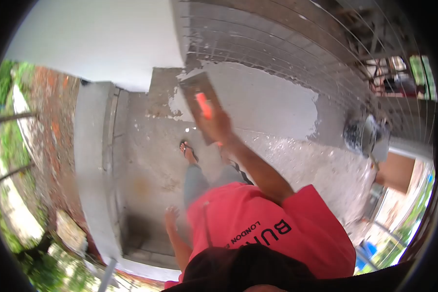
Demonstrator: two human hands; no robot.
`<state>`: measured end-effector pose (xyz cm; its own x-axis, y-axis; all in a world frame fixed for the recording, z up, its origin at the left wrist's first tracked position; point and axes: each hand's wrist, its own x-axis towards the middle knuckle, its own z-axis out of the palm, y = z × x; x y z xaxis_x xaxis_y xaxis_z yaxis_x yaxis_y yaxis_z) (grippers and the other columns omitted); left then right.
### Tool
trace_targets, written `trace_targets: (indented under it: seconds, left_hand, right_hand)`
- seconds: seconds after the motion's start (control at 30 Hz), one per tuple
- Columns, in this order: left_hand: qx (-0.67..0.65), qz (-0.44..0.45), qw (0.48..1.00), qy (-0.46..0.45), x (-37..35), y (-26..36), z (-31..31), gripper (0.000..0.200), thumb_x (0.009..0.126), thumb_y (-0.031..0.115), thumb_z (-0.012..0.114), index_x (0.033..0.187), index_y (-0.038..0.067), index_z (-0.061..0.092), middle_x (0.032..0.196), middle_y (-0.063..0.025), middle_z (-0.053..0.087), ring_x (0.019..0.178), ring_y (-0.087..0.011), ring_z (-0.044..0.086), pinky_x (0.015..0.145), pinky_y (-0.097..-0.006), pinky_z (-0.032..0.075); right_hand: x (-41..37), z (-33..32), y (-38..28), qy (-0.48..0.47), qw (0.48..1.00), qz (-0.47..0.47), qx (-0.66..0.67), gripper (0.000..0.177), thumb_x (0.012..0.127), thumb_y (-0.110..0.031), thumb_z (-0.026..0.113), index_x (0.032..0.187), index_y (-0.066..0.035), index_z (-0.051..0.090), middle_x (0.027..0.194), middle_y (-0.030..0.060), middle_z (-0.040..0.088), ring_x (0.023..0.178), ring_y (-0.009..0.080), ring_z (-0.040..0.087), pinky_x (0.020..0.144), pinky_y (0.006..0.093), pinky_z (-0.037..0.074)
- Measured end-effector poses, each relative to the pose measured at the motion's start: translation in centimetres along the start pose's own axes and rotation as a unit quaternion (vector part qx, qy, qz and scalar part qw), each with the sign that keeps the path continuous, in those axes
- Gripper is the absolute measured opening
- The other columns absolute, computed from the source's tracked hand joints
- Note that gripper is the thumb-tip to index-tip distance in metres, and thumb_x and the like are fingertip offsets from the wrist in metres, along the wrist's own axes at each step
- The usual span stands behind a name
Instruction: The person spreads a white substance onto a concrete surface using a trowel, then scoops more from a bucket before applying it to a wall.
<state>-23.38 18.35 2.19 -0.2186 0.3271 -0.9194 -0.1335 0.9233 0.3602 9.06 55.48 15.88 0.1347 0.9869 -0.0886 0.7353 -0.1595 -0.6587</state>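
Right hand (pixel 218 125): fingers wrapped round orange handle (pixel 204 106) of trowel (pixel 193 87). Trowel at left edge of smooth grey patch (pixel 267 100); can't tell if blade touches. Left hand (pixel 171 214) blurred, low, fingers loosely spread. Smeared dark bucket (pixel 356 135) near patch's right edge.

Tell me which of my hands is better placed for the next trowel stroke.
Right, I'd say: the right hand grips the orange-handled trowel near the pale patch, while the left hand hangs low, apparently empty.
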Motion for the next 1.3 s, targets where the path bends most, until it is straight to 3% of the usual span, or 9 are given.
trace_targets:
  seconds: [0.03, 0.17, 0.23, 0.3, 0.5, 0.63, 0.73, 0.83, 1.3]
  left_hand:
    - [0.013, 0.014, 1.0, -0.002, 0.9, 1.4, -0.6, 0.04, 0.098, 0.028, 0.045, 0.133, 0.01, 0.045, 0.12, -0.0117, 0.061, 0.104, -0.0257, 0.062, 0.084, -0.0379, 0.051]
    - [0.076, 0.05, 0.994, -0.06, 3.6, 7.5, -4.0, 0.046, 0.097, 0.035, 0.047, 0.136, 0.011, 0.042, 0.127, -0.0122, 0.056, 0.11, -0.0267, 0.058, 0.091, -0.0394, 0.047]
    - [0.101, 0.051, 0.993, -0.044, 5.1, 10.8, -4.1, 0.045, 0.098, 0.033, 0.047, 0.136, 0.01, 0.041, 0.128, -0.0122, 0.055, 0.111, -0.0269, 0.058, 0.092, -0.0401, 0.047]
    - [0.119, 0.046, 0.991, -0.041, 5.3, 12.3, -4.8, 0.045, 0.098, 0.032, 0.047, 0.136, 0.011, 0.041, 0.128, -0.0121, 0.055, 0.111, -0.0271, 0.058, 0.092, -0.0407, 0.047]
    - [0.136, 0.037, 0.989, -0.048, 6.5, 15.1, -4.5, 0.041, 0.096, 0.026, 0.05, 0.133, 0.01, 0.043, 0.114, -0.0072, 0.062, 0.093, -0.021, 0.064, 0.076, -0.0349, 0.052]
    - [0.151, 0.036, 0.985, -0.068, 7.6, 14.9, -6.4, 0.042, 0.097, 0.028, 0.048, 0.134, 0.01, 0.044, 0.122, -0.0103, 0.058, 0.102, -0.0255, 0.062, 0.085, -0.0389, 0.05]
    - [0.122, 0.062, 0.988, -0.075, 8.5, 14.9, -7.9, 0.044, 0.097, 0.031, 0.048, 0.135, 0.009, 0.044, 0.126, -0.0121, 0.057, 0.106, -0.0277, 0.061, 0.09, -0.0405, 0.049]
    - [0.11, 0.091, 0.988, -0.066, 8.6, 16.3, -7.6, 0.04, 0.096, 0.024, 0.049, 0.134, 0.012, 0.046, 0.12, -0.0085, 0.059, 0.099, -0.0213, 0.062, 0.079, -0.0333, 0.05]
    - [0.233, 0.071, 0.967, -0.075, 11.3, 9.6, -11.7, 0.047, 0.092, 0.018, 0.053, 0.137, 0.01, 0.044, 0.134, -0.013, 0.048, 0.118, -0.0224, 0.05, 0.091, -0.0346, 0.05]
  right_hand:
    - [0.6, 1.9, -1.5, 0.062, 0.995, -0.084, 0.007, 0.037, 0.084, -0.017, 0.058, 0.118, -0.006, 0.051, 0.088, 0.0219, 0.062, 0.073, 0.0402, 0.063, 0.065, 0.0479, 0.053]
    - [1.4, 5.7, -1.5, 0.002, 0.995, 0.086, -0.049, 0.036, 0.087, -0.018, 0.051, 0.121, -0.007, 0.054, 0.089, 0.0224, 0.061, 0.083, 0.0346, 0.062, 0.071, 0.0455, 0.052]
    - [1.1, 5.9, 5.5, 0.105, 0.98, 0.04, -0.165, 0.029, 0.087, -0.017, 0.05, 0.11, -0.002, 0.058, 0.095, 0.0195, 0.062, 0.085, 0.0329, 0.063, 0.071, 0.0438, 0.053]
    - [-1.3, -0.9, 9.5, 0.111, 0.968, 0.167, -0.152, 0.02, 0.088, -0.012, 0.05, 0.097, 0.001, 0.061, 0.078, 0.0147, 0.064, 0.074, 0.0265, 0.065, 0.064, 0.0386, 0.053]
    - [-10.1, -15.9, 32.2, 0.226, 0.9, 0.341, -0.151, 0.031, 0.087, -0.03, 0.054, 0.111, -0.011, 0.059, 0.095, 0.0198, 0.067, 0.085, 0.0415, 0.064, 0.069, 0.0506, 0.052]
    - [-9.2, -20.1, 24.5, 0.298, 0.902, 0.292, -0.108, 0.033, 0.085, -0.03, 0.054, 0.106, -0.005, 0.06, 0.091, 0.0238, 0.065, 0.085, 0.041, 0.064, 0.066, 0.0517, 0.05]
    - [-5.5, -13.1, 14.9, 0.215, 0.954, 0.209, 0.001, 0.028, 0.084, -0.024, 0.057, 0.103, -0.004, 0.058, 0.078, 0.0217, 0.065, 0.073, 0.0424, 0.064, 0.063, 0.0501, 0.052]
    - [-0.6, -5.5, 2.3, 0.122, 0.971, 0.204, -0.003, 0.034, 0.084, -0.018, 0.054, 0.115, -0.003, 0.056, 0.098, 0.0238, 0.062, 0.088, 0.041, 0.063, 0.076, 0.05, 0.051]
    - [6.3, 4.6, 2.8, 0.162, 0.966, 0.191, -0.063, 0.041, 0.083, -0.013, 0.051, 0.123, -0.008, 0.055, 0.086, 0.0253, 0.063, 0.08, 0.0426, 0.063, 0.069, 0.0528, 0.051]
